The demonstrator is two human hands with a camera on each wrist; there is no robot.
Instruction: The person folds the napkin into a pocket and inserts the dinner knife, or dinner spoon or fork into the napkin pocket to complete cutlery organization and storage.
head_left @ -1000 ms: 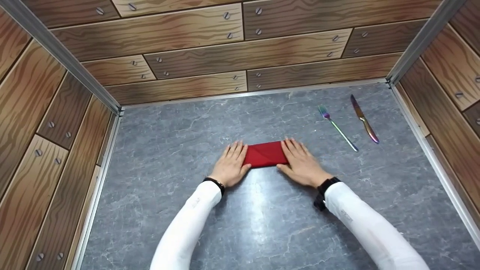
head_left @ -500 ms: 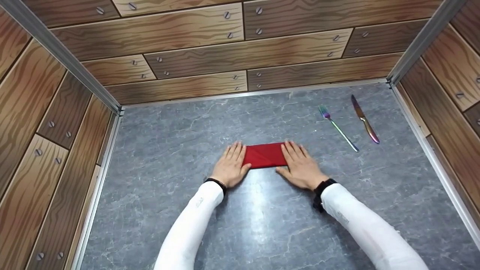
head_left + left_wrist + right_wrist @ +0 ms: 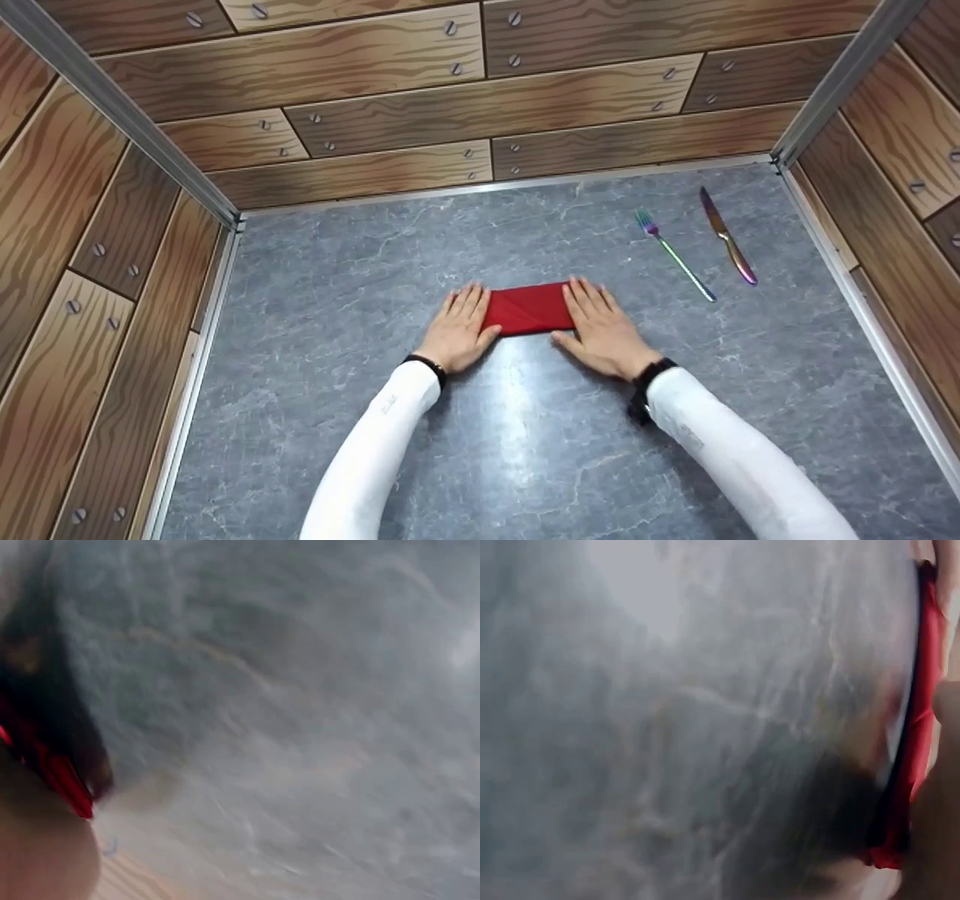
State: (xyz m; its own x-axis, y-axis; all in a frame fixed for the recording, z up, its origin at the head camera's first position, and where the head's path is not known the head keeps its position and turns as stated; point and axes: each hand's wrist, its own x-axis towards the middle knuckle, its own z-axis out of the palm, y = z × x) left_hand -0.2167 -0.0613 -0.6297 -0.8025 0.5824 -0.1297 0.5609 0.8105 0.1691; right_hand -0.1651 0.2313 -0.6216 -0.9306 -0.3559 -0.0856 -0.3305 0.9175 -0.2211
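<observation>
A folded red cloth [image 3: 529,309] lies flat on the grey marbled table, between my two hands. My left hand [image 3: 459,330] rests with straight fingers over its left end, the thumb along the near edge. Over the right end lies my right hand [image 3: 604,330], fingers extended and thumb pointing inward near the cloth's front edge. In the left wrist view a strip of the red cloth [image 3: 69,784] shows beside part of the hand. The right wrist view catches the red cloth's edge [image 3: 922,705] at its right side. The hands cover both ends of the cloth.
To the right, a rainbow-coloured fork [image 3: 677,259] and a similarly coloured knife [image 3: 729,238] lie on the grey table [image 3: 337,262]. Wood-patterned walls [image 3: 390,97] with metal edging enclose the table at the back, left and right.
My right hand has shifted slightly left over the cloth's right end. The left hand, fork and knife stay nearly where they were.
</observation>
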